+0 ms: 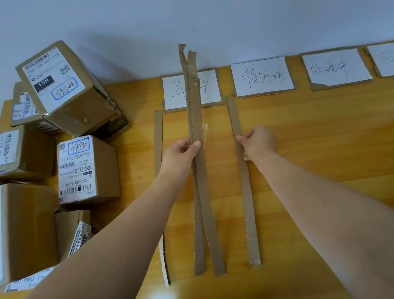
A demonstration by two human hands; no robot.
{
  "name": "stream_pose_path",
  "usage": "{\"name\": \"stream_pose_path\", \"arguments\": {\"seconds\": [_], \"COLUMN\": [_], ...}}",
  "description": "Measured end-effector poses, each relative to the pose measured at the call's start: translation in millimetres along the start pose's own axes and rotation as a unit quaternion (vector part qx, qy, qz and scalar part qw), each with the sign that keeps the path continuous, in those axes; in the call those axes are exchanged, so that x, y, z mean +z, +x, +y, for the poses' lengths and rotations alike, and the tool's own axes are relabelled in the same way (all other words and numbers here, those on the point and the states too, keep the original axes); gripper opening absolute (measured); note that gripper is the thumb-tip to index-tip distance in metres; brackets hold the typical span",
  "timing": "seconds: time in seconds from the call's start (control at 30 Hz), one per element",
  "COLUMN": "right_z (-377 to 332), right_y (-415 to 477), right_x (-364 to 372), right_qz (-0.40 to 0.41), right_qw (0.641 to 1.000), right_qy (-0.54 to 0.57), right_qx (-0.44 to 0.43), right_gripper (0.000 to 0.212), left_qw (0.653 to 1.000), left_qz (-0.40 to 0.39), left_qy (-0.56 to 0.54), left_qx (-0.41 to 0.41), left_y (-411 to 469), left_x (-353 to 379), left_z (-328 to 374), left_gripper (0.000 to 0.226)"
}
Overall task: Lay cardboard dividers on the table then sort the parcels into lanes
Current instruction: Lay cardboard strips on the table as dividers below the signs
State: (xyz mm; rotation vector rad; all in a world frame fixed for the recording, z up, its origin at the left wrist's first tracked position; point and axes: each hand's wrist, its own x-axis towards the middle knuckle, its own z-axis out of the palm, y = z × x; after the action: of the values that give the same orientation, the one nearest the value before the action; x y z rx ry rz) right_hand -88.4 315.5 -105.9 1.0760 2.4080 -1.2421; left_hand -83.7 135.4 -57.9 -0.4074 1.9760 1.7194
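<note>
Cardboard in hand: two long held strips [205,198], gripped together by the left hand [181,152], thumb across the front and fingers curled behind. The far ends are raised in front of the leftmost card. The near ends splay apart low down (can't tell if they touch the table).
Right strip [248,205]: flat on the table [327,145], running near to far. Its far end sits at the gap between the first and second cards. The right hand [258,141] pinches its right edge on the far half, fingers curled.
Left strip [158,139]: flat, just left of the leftmost card, no hand on it.
Label cards [262,76]: four white handwritten sheets on cardboard in a row along the far edge, rightmost cut off by the frame.
Parcels [87,170]: brown labelled boxes piled at the left, none in a lane yet.
Step (my read): squaring up the right strip. The two held strips are not yet laid, and sorting hasn't started.
Doing it well: aim each strip's far end at a gap between cards and keep it parallel to the strips already down. Press it flat along its length before letting go. Peel the held pair apart one at a time, since they cross near the bottom and could snag.
Risk: a light strip skates if a forearm brushes it, so lift the arm clear rather than dragging it.
</note>
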Motion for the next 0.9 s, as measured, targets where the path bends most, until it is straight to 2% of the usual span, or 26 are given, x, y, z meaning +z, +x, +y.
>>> {"name": "stream_pose_path", "arguments": {"seconds": [0.33, 0.5, 0.7, 0.9], "right_z": [-7.8, -30.7, -56.8, -46.4], "right_y": [-21.3, -54.9, -93.6, -112.2], "right_x": [-19.2, -45.3, -88.3, -153.2], "right_qz": [-0.022, -0.104, -0.234, -0.261], "right_qw": [0.999, 0.986, 0.938, 0.918], "right_qy": [0.005, 0.105, 0.229, 0.246], "right_qx": [-0.049, -0.081, -0.111, -0.169], "right_gripper": [0.019, 0.018, 0.033, 0.029], "left_qw": [1.000, 0.999, 0.997, 0.994], "left_qz": [0.007, 0.014, 0.028, 0.001], "left_qy": [0.014, 0.019, 0.011, -0.018], "left_qx": [0.002, 0.035, 0.073, 0.109], "left_y": [-11.6, -34.4, -65.0, -98.5], "left_x": [-9.3, -14.6, 6.5, 71.8], "left_z": [14.6, 43.8, 81.1, 105.3], "left_gripper": [0.011, 0.010, 0.019, 0.017]}}
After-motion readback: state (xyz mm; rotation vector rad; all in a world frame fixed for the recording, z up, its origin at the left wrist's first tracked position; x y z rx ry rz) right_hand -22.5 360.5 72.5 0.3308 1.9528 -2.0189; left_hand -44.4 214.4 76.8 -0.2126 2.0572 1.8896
